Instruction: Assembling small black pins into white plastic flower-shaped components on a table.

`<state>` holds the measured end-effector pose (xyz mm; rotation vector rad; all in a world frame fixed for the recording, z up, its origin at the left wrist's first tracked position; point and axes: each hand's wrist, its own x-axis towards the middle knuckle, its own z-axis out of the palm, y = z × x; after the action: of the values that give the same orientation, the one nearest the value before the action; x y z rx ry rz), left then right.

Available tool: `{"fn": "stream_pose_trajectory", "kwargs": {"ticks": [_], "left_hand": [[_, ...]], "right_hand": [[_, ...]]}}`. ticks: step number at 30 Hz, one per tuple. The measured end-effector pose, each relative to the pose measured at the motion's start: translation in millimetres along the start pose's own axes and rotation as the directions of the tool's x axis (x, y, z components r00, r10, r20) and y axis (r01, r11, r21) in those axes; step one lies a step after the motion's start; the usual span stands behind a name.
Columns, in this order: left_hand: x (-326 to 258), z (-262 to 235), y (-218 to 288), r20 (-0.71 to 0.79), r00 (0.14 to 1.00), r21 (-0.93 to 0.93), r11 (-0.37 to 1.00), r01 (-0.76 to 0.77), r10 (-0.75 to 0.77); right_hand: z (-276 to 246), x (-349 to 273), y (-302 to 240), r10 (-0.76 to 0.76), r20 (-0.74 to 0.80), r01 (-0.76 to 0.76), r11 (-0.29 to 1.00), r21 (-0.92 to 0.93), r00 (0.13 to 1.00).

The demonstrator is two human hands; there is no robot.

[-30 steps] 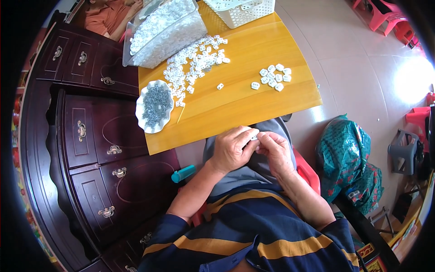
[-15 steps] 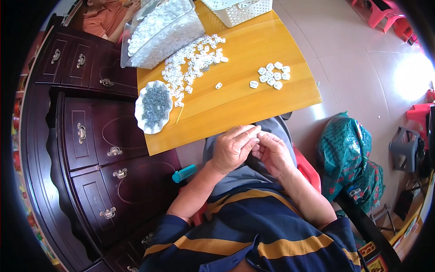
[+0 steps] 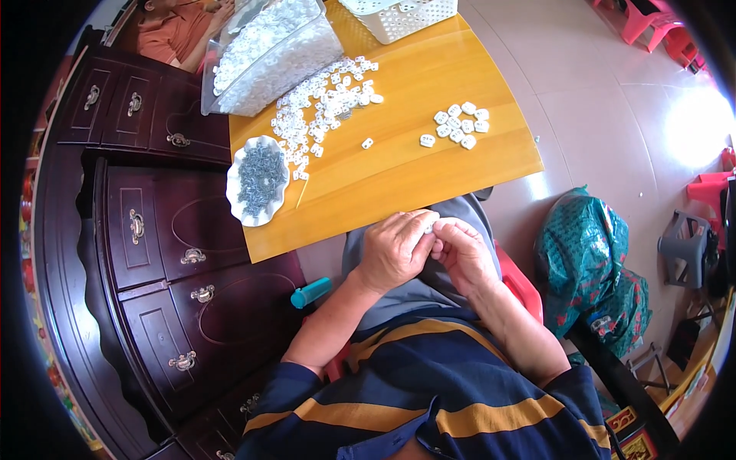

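My left hand (image 3: 393, 251) and my right hand (image 3: 464, 254) meet above my lap, just off the table's near edge. Both are closed in a pinch, fingertips touching. Between them shows a sliver of a small white plastic piece (image 3: 430, 227), mostly hidden by the fingers; whether my right fingers hold anything else is hidden. On the wooden table (image 3: 414, 176), loose white two-holed pieces (image 3: 295, 126) are spread at the left. A scalloped white dish (image 3: 232, 203) holds small grey metal screws or nails (image 3: 261, 178). Several rounded white pieces (image 3: 455, 123) cluster at the right, and a single piece (image 3: 367, 143) lies mid-table.
A clear bin (image 3: 326, 46) heaped with white pieces and a white perforated basket (image 3: 406, 21) stand at the back. A thin yellow stick (image 3: 302, 193) lies by the dish. Dark drawers (image 3: 169, 230) flank the left; green bags (image 3: 586, 253) sit right. Another person (image 3: 172, 34) is at far left.
My fingertips have shifted slightly, so a bit of the white piece now shows between them. The things on the table have stayed in place.
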<state>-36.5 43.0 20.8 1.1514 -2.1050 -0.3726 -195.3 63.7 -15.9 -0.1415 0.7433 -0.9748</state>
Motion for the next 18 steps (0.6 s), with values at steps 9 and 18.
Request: {"fn": "stream_pose_trajectory", "kwargs": {"ticks": [9,18], "left_hand": [[-4.2,4.4,-5.7,0.035,0.999,-0.011,1.000,0.021,-0.021],[-1.8,3.4,-10.2,0.049,0.997,-0.140,0.988,0.063,-0.057]], "right_hand": [[-0.2,-0.5,4.8,0.012,-0.055,-0.011,1.000,0.011,0.998],[0.4,0.1,7.2,-0.018,-0.075,0.018,1.000,-0.003,0.997]]}}
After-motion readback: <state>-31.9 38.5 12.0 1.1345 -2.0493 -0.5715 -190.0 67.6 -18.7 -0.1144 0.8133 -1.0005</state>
